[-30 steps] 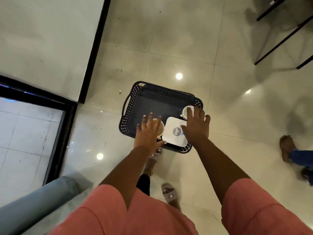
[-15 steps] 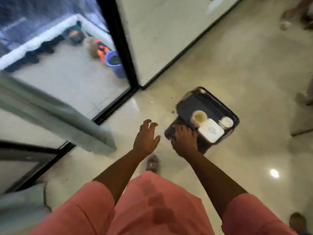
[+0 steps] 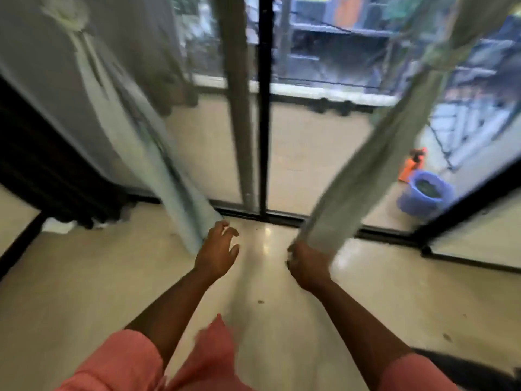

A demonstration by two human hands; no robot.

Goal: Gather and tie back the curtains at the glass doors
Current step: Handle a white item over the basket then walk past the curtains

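The right hand (image 3: pixel 308 268) curls its fingers round the bottom end of the right curtain (image 3: pixel 375 153), which rises from the fist up and to the right across the glass doors (image 3: pixel 310 153). The left hand (image 3: pixel 218 251) hangs with fingers loosely spread, holding nothing; through the blur it seems just beside the left curtain (image 3: pixel 158 153), whose hem hangs at its fingertips.

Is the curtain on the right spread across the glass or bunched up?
Bunched up: the right curtain forms a narrow strip running down to the right hand, which grips its lower end, leaving the glass door uncovered.
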